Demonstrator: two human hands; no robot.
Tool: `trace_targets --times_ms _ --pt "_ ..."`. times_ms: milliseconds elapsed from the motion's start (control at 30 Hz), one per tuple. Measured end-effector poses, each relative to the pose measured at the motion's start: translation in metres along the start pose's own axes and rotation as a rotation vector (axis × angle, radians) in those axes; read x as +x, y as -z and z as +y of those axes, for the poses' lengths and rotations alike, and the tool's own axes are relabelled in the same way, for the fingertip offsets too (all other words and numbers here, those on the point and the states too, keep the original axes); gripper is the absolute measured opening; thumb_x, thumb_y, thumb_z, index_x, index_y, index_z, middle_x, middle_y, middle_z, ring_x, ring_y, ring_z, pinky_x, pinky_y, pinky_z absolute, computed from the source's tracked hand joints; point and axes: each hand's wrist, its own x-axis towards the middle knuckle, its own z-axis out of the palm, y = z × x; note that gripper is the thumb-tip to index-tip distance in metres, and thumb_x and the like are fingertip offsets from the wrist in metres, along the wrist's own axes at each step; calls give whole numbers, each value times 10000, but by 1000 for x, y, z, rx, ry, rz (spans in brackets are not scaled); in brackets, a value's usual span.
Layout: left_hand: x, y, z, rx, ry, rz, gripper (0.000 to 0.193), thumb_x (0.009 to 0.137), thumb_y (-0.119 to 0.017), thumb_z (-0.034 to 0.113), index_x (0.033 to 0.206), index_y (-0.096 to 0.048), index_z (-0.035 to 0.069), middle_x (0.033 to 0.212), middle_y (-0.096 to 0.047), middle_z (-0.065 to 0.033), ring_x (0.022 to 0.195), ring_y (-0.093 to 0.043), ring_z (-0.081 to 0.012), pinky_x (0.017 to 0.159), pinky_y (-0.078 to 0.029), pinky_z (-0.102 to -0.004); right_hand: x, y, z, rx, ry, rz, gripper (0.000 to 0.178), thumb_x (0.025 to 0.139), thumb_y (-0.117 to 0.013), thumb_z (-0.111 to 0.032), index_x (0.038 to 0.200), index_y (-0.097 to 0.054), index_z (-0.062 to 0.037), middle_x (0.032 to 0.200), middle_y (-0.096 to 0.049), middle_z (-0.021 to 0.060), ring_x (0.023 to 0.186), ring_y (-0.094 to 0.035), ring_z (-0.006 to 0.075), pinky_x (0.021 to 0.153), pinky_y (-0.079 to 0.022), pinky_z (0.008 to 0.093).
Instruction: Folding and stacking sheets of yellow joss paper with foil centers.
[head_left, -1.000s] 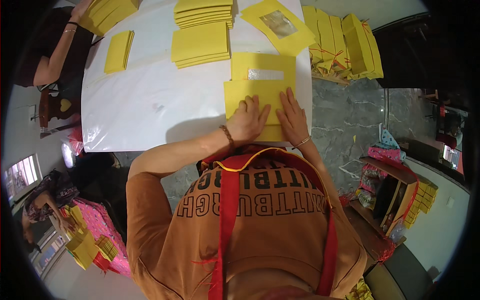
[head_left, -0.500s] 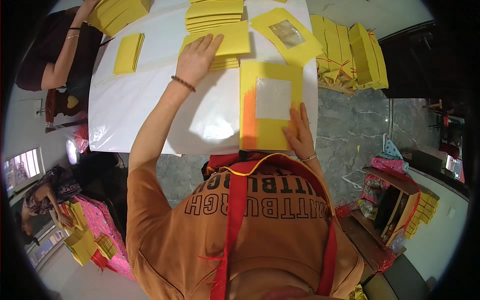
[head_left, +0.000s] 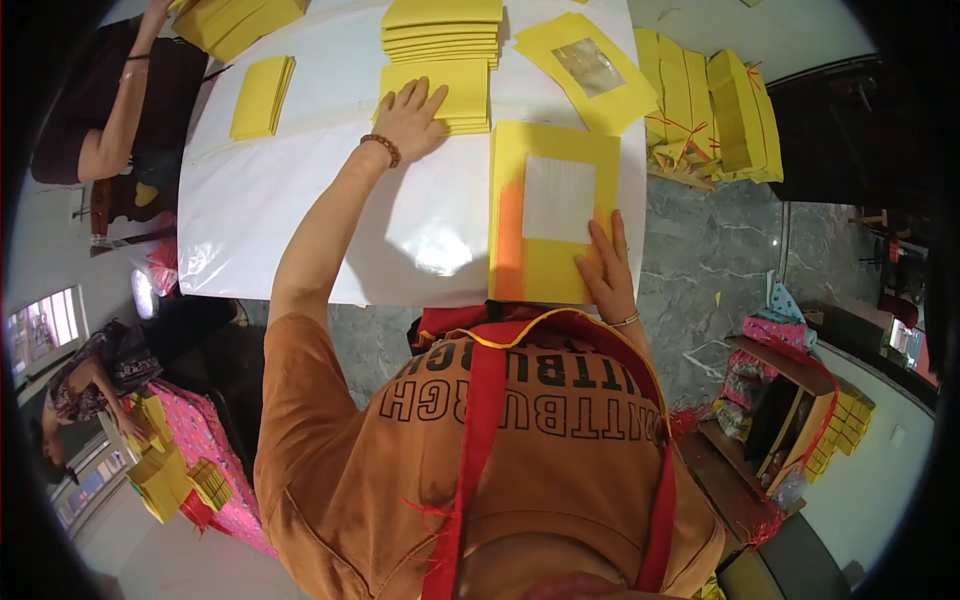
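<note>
My left hand [head_left: 412, 122] lies with its fingers spread on the left side of a short pile of yellow folded paper pieces [head_left: 462, 88]. Its fingertips rest on the top piece, and nothing is gripped. At the table's front edge, my right hand [head_left: 608, 272] is laid with outstretched fingers over the right edge of a stack of yellow paper sheets [head_left: 560, 270]. The top sheet carries a pale rectangular patch [head_left: 560, 200]. An orange strip [head_left: 509, 240] runs along the stack's left side.
Behind the short pile stands a taller yellow pile [head_left: 440, 35]. More patched sheets [head_left: 590, 75] lie at the back right, and a small yellow bundle [head_left: 262, 97] at the left. Another person's arm [head_left: 125, 105] reaches in at the far left. Tied yellow bundles [head_left: 690, 90] stand right of the white table [head_left: 330, 210].
The top yellow piece, earlier askew under my left hand, now sits squarely on the short pile. My left hand has shifted slightly down and lies flatter. The right hand stays on its sheets.
</note>
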Motion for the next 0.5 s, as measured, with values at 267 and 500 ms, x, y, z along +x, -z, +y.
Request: trace_targets --times_ms 267,500 --pt "-6 -30 25 82 154 140 512 913 -257 524 1399 -229 366 1470 -139 -170 1358 -116 -319 1023 -117 -607 0 -1 1 69 -12 -5 504 835 -584 -138 1298 -429 -15 1477 -116 193 1357 -180 308 1063 -237 365" --pt "6 19 27 59 130 -165 506 911 -320 497 1384 -282 323 1451 -196 -151 1332 -185 -320 1014 -178 -582 -3 8 0 4 54 24 483 803 -608 -149 1257 -482 -41 1447 -222 192 1323 -252 334 1050 -265 382"
